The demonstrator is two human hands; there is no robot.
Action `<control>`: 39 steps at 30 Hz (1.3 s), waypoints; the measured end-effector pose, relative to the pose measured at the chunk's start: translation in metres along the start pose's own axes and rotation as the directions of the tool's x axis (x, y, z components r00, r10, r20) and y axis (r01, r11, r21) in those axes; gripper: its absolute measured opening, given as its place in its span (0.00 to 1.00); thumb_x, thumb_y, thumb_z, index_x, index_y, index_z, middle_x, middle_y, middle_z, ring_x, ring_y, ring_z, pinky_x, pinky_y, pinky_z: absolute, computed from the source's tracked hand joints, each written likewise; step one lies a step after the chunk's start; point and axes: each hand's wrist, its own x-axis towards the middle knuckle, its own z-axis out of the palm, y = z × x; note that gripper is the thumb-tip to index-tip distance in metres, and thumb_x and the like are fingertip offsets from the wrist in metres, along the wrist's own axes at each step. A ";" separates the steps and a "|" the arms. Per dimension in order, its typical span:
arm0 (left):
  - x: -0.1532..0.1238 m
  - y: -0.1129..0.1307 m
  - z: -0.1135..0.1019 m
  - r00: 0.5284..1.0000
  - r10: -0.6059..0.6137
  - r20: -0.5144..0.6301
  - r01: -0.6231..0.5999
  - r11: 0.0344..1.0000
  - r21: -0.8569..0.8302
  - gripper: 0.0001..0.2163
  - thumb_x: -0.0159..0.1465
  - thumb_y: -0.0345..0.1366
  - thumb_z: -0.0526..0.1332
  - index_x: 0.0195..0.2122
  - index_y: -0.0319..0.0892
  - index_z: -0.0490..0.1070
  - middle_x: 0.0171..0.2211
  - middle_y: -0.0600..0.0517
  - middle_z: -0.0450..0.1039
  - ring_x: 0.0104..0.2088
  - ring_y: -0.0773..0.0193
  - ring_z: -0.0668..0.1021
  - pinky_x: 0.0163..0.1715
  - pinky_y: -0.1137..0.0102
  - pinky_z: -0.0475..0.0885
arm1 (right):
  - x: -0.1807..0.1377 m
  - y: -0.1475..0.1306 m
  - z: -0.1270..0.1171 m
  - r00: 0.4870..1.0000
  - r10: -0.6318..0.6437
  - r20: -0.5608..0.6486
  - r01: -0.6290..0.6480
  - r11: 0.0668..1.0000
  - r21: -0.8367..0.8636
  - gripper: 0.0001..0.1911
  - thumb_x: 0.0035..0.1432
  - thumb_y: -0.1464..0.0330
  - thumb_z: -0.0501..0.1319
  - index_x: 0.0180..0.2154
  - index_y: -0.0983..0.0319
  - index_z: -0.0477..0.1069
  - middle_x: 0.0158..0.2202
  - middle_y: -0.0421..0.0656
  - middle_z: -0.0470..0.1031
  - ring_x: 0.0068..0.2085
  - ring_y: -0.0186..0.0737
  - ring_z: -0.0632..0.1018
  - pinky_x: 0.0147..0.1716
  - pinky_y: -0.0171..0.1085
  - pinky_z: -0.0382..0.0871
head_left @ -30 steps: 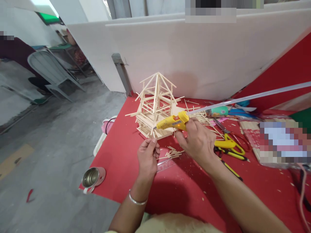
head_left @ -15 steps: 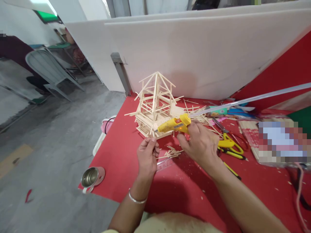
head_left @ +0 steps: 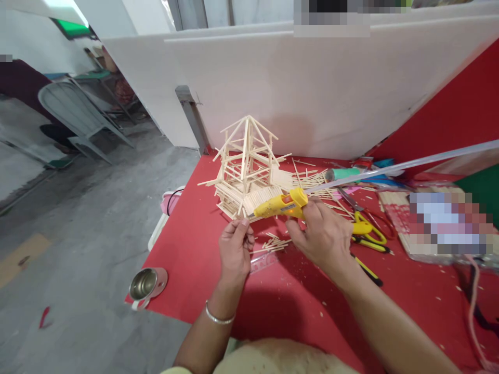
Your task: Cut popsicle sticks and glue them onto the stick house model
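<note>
A: Taking the stick model [head_left: 245,161] as the hub, what crowds it?
B: Loose sticks [head_left: 312,181] at three o'clock, scissors [head_left: 350,201] toward four, short sticks [head_left: 276,243] at five, a mug [head_left: 159,283] at seven.
A: Anything in the way?
B: A long clear rod [head_left: 390,169] slants over the loose sticks from the back of the yellow glue gun [head_left: 273,205].
A: Hands?
B: The right hand [head_left: 323,234] grips the gun, nozzle near the model's six o'clock edge. The left hand [head_left: 236,241] is just beside, fingers pinched narrow; whether they hold a stick, I can't tell.
A: Surface and room?
B: Red tabletop [head_left: 187,254], scattered with scraps; white board [head_left: 331,88] at twelve, grey floor [head_left: 128,202] and chair [head_left: 72,106] past nine.
</note>
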 end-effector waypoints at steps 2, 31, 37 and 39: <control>-0.001 0.001 -0.001 1.000 0.007 0.005 -0.007 1.000 -0.004 0.15 0.51 0.40 0.74 0.29 0.39 0.71 0.20 0.57 0.71 0.17 0.75 0.69 0.18 0.79 0.62 | -0.001 -0.001 0.000 1.000 0.009 0.010 -0.009 1.000 0.005 0.09 0.59 0.66 0.59 0.38 0.64 0.72 0.30 0.43 0.74 0.28 0.36 0.69 0.26 0.37 0.52; -0.023 0.002 0.000 0.997 -0.021 0.081 0.020 1.000 0.010 0.15 0.51 0.40 0.75 0.29 0.40 0.70 0.18 0.60 0.64 0.16 0.77 0.63 0.15 0.79 0.54 | -0.135 0.022 -0.068 0.904 0.205 0.375 -0.284 0.944 0.170 0.10 0.63 0.65 0.62 0.45 0.58 0.76 0.42 0.46 0.80 0.40 0.44 0.80 0.39 0.40 0.73; -0.032 0.006 0.001 0.987 -0.088 0.134 0.096 0.994 -0.053 0.15 0.52 0.39 0.75 0.29 0.40 0.69 0.16 0.61 0.60 0.15 0.78 0.60 0.16 0.79 0.54 | -0.039 -0.033 -0.028 0.994 -0.074 0.083 0.019 0.849 0.528 0.14 0.61 0.71 0.64 0.49 0.58 0.77 0.41 0.45 0.79 0.40 0.40 0.76 0.42 0.40 0.72; -0.033 0.007 -0.001 0.983 -0.118 0.141 0.127 0.990 -0.056 0.15 0.53 0.40 0.74 0.28 0.40 0.69 0.16 0.61 0.61 0.15 0.78 0.60 0.16 0.79 0.53 | -0.026 -0.042 -0.017 0.993 -0.095 0.075 0.038 0.831 0.555 0.13 0.61 0.71 0.64 0.49 0.58 0.77 0.41 0.45 0.79 0.39 0.39 0.75 0.40 0.39 0.71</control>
